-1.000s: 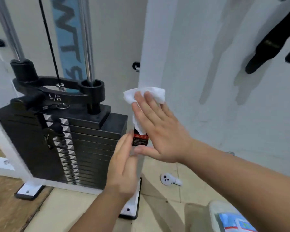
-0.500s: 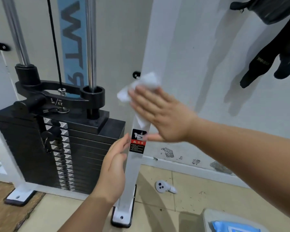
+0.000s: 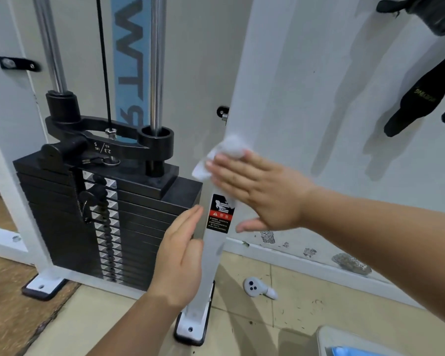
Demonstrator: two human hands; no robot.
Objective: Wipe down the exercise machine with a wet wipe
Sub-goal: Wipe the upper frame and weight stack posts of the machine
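Exercise machine (image 3: 244,80) fills the left and middle of the view: a white upright post rises from a bolted foot plate (image 3: 190,328) at 6 o'clock toward 12 o'clock, with the black weight stack (image 3: 62,214) at its 9 o'clock side and two chrome guide rods (image 3: 156,60) running up from the stack.

The right hand (image 3: 257,194) lies flat and open, fingers spread, pressing a crumpled white wet wipe (image 3: 224,155) against the front of the post; the wipe bunches out past the fingertips toward 11 o'clock. A black and red warning sticker (image 3: 220,214) sits on the post just at 6 o'clock of the wipe, between the two hands.

The left hand (image 3: 180,260) is open with fingers straight and together, its edge resting against the left side of the post at 7 o'clock of the sticker, holding nothing.

On the tiled floor at 5 o'clock of the post lies a small white controller (image 3: 257,289). Dark gloves (image 3: 427,98) hang on the wall at 2 o'clock.
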